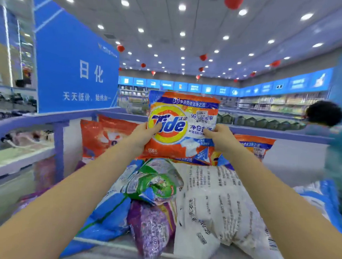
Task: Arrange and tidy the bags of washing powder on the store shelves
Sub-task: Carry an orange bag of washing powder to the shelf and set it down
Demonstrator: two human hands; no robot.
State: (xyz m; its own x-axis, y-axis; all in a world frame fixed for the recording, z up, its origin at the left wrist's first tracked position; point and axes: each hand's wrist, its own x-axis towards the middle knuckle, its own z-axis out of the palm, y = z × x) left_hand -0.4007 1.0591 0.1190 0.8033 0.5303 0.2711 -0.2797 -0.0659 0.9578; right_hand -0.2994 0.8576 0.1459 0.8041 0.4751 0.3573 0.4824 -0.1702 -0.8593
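Observation:
An orange Tide washing powder bag point(183, 118) is held upright in front of me, above the top shelf. My left hand point(144, 135) grips its left edge with the thumb across the logo. My right hand point(219, 138) grips its right edge. Below the bag lies a heap of other bags: a green one point(154, 185), a purple one point(152, 230), a blue one point(107, 220) and a white one with printed text point(219, 206). Orange bags stand at the back left point(101, 138) and back right point(253, 146).
The purple shelf rail point(49, 118) frames the top shelf on the left and back. A blue sign point(76, 72) rises at the left. A person in teal point(330, 132) stands at the far right. More blue bags point(320, 196) lie at the right.

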